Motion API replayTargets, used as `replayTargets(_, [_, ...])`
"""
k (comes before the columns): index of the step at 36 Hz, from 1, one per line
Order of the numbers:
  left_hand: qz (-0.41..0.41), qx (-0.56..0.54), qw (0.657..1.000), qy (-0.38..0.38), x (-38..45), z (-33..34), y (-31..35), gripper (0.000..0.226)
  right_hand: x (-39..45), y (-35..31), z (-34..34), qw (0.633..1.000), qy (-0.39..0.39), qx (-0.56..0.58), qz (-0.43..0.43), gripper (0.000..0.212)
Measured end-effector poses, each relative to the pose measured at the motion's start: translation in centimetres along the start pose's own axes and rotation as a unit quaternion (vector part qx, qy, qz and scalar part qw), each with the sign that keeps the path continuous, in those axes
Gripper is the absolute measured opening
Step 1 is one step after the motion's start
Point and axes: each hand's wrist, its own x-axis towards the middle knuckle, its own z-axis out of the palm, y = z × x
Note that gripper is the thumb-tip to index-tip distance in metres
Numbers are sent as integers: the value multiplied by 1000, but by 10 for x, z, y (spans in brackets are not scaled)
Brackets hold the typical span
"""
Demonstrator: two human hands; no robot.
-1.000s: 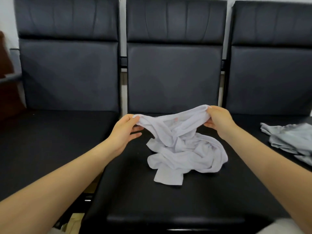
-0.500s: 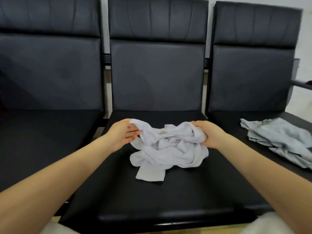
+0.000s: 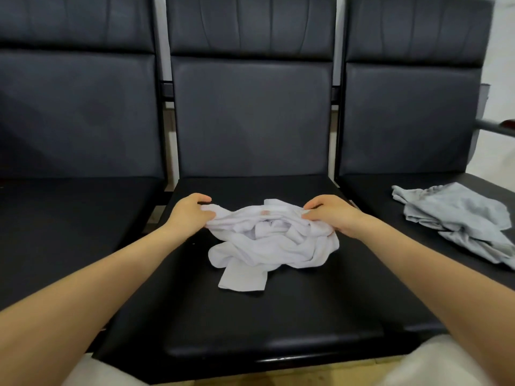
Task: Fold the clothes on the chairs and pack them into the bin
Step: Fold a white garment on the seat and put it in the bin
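Three black chairs in a row, clothes still unfolded.
Your left hand [image 3: 187,215] and right hand [image 3: 331,215] each pinch the crumpled white shirt [image 3: 269,242] on the middle seat [image 3: 278,310]; lifting it tangled risks a twisted, lopsided fold.

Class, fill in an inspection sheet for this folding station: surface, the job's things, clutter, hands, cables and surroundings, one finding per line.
Surface: three black padded chairs side by side; work is on the middle seat.
Job's things: white garment crumpled on the middle seat, unfolded; grey garment lying loose on the right seat. No bin in view.
Clutter: nothing seen.
Hands: left hand grips the white garment's left edge; right hand grips its right edge.
Cables: nothing seen.
Surroundings: pale wall behind the chairs; metal armrest at far right; light floor below the seats.
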Motion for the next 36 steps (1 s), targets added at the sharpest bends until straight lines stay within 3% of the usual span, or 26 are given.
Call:
replayTargets(4, [14, 141, 989, -34, -2, -3, -10, 17, -7, 2, -2, 996, 20, -91, 19, 44])
replayTargets(8, [-41, 131, 988, -67, 0, -7, -11, 38, -5, 8, -2, 994, 2, -89, 62, 44])
replayTargets(11, [-127, -86, 983, -103, -3, -10, -2, 25, -5, 10, -6, 995, -1, 66, 72, 28])
replayTargets(13, [-165, -284, 936, -130, -7, -15, 10, 18, -8, 5, -14, 971, -11, 233, 49, 35])
replayTargets(15, [-160, -411, 889, -121, -8, -20, 22, 19, -16, -5, -23, 923, -23, 384, 27, 31])
replayTargets(19, [-134, -577, 798, -108, -11, -34, 55, 29, -33, -37, -35, 818, -7, 574, 13, 13])
replayTargets(22, [-127, -627, 759, -120, -16, -46, 88, 34, -43, -68, -43, 793, -15, 608, -10, 18])
replayTargets(25, [-103, -641, 755, -96, -20, -64, 130, 27, -50, -107, -59, 802, -18, 596, -31, 31])
replayTargets(28, [-49, -643, 758, -98, -27, -91, 180, 23, -63, -152, -83, 795, -10, 601, -88, 29])
replayTargets(32, [50, -658, 747, -78, -32, -141, 243, 30, -92, -213, -122, 750, -26, 637, -178, 23])
replayTargets(36, [152, -623, 767, 5, -45, -194, 296, 31, -122, -269, -158, 726, -16, 632, -269, 23])
